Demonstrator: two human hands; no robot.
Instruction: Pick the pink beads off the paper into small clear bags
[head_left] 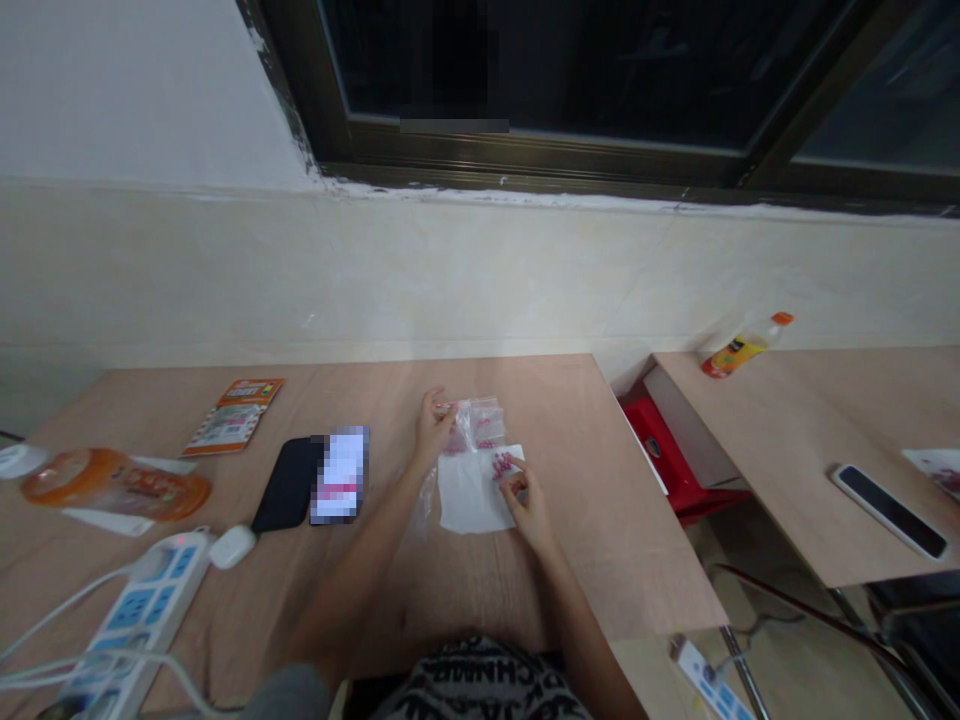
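Note:
My left hand [433, 428] is at the far part of the table, its thumb and fingers closed on the edge of a clear plastic bag [465, 428]. Small pink-red pieces show through the plastic, too small to name. Closer to me lies a sheet of white paper [472, 500], with a little cluster of pink-red pieces [502, 464] on its far right corner. My right hand [526, 500] is at that corner, fingers bent and apart, fingertips at the pieces. Whether it grips one I cannot make out for sure.
To the left are a lit phone [340, 475], a black phone-like slab [287, 485], an orange packet [234, 415], an orange bottle [112, 485] and a power strip [142, 620] with cables. A gap on the right separates a second table [817, 430] bearing a drink bottle [746, 347].

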